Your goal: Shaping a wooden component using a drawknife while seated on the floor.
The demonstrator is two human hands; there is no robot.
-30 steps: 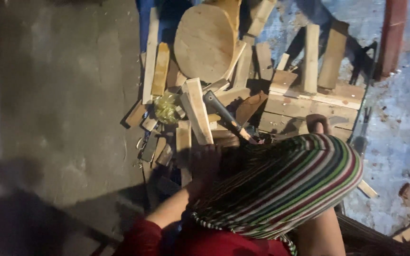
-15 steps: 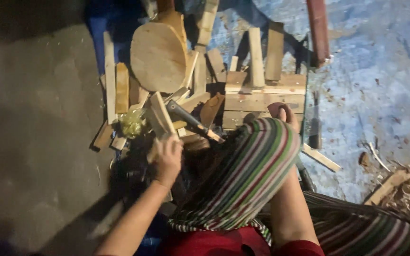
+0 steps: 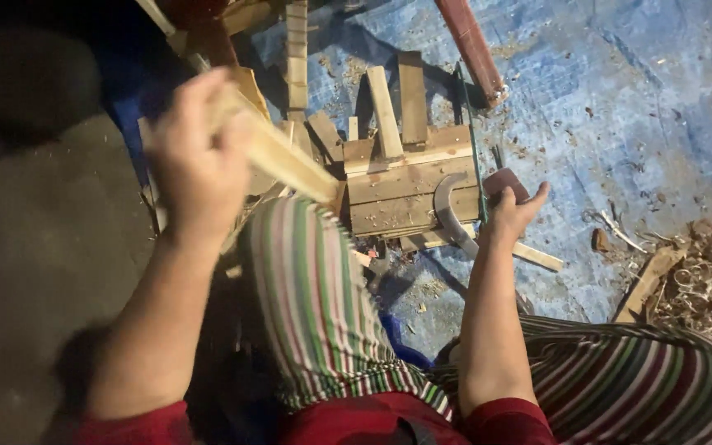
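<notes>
Pale wooden stick (image 3: pixel 278 156), which lay among the scattered offcuts a moment ago, is now lifted clear in the left hand (image 3: pixel 199 156), gripped tight. Right hand (image 3: pixel 511 210) closes on the curved metal blade (image 3: pixel 448 216) over the wooden plank block (image 3: pixel 409 185), so cutting seems near.

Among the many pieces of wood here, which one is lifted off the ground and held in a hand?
The pale wooden stick gripped in the left hand, raised above the pile. The other slats, such as the two short boards on the wooden block, lie flat and untouched.
</notes>
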